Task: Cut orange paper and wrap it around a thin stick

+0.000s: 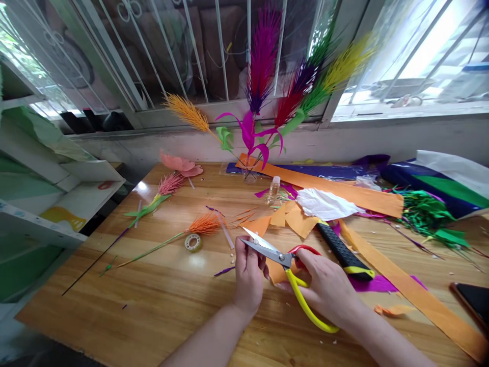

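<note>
In my right hand (329,286), the fingers are closed round the handles of scissors (269,250), one handle red and one yellow. The blades are parted and point left, over the fingertips of my left hand (248,285). That hand is pinched closed around an orange paper piece (278,271), which shows between the two hands; its gripped edge is hidden. Just beyond the blades are orange paper scraps (300,219). A black-and-yellow utility knife (344,250) lies right of them. Left of my left hand are a tape roll (193,243) and an orange tassel flower (206,224) on a green stem.
A vase (249,176) of colourful paper plumes stands at the back by a small bottle (274,189). Pink paper flowers (171,183) lie left. A long orange strip (412,295), green shreds (428,211) and a phone (471,302) are on the right.
</note>
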The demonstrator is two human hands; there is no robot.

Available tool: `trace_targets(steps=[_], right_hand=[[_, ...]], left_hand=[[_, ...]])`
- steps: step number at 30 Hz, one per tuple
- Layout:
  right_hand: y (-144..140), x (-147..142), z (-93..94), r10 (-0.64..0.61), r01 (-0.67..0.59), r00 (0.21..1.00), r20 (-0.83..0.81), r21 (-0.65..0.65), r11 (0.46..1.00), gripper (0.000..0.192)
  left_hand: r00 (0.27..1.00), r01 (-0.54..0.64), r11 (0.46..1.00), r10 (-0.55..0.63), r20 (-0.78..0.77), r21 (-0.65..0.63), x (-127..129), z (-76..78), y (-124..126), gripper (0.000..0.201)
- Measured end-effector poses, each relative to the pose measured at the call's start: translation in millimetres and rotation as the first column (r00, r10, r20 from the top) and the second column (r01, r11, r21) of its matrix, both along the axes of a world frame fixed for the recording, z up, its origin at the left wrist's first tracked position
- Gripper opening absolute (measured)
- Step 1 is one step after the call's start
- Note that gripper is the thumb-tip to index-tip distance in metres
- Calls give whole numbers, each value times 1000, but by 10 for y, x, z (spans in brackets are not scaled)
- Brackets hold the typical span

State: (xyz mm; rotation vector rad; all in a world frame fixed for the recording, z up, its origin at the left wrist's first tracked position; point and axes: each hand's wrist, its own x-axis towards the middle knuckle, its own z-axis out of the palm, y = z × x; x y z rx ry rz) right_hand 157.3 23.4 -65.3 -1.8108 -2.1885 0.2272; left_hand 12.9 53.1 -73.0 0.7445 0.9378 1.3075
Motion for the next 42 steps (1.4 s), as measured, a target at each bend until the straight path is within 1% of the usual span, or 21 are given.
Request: trace_targets(steps=[5, 11, 16, 20, 24, 27, 30, 32, 34, 36, 38, 41, 42], right_hand=[[-15, -43, -23, -27, 26, 1000, -7, -75, 997, 23], [-7, -61, -47, -40, 34, 997, -60, -90, 995, 23], [-2, -77, -60, -36, 30, 996, -87, -72, 997, 23], [-12, -71, -74, -30, 24, 993, -111, -52, 998, 23], [-14, -77, -98, -10, 11, 992, -126, 4, 1000, 23], [-10, -89, -96, -2, 6, 993, -116, 32, 999, 23], [12, -49, -63, -42, 44, 993, -114, 17, 999, 25], [44, 49, -22, -134, 136, 983, -124, 7, 991, 25], [85, 223, 29, -292, 295, 951, -105, 11, 955, 27], [125, 462, 80, -489, 490, 872, -31, 43, 871, 31], [156, 725, 125, -620, 617, 783, 56, 57, 785, 32], [178, 1052, 169, -692, 692, 719, 72, 27, 722, 32], [180, 1125, 177, -697, 698, 714, 65, 22, 716, 32]], left_hand=[[994, -88, 996, 86, -70, -27, 19, -6, -11, 27], [992, -102, 994, 100, -75, -28, 34, -25, -9, 25], [995, -101, 995, 101, -25, -6, 37, 1, -13, 23], [995, -95, 995, 95, 6, -14, 33, 3, -3, 25], [994, -102, 995, 103, 49, -18, 28, 2, 8, 26], [994, -100, 995, 100, 42, -11, 29, 18, 2, 26], [997, -72, 997, 72, 10, -4, 30, 36, -1, 24], [999, -47, 999, 47, -3, 18, 26, 35, 14, 21], [999, -36, 998, 36, 9, 46, 16, 19, 44, 19], [999, -29, 997, 27, 40, 65, 2, -6, 83, 20], [998, -1, 998, -3, 69, 67, -14, -30, 117, 25], [995, 57, 997, -61, 81, 49, -34, -49, 144, 30], [994, 74, 996, -77, 83, 40, -39, -50, 147, 31]])
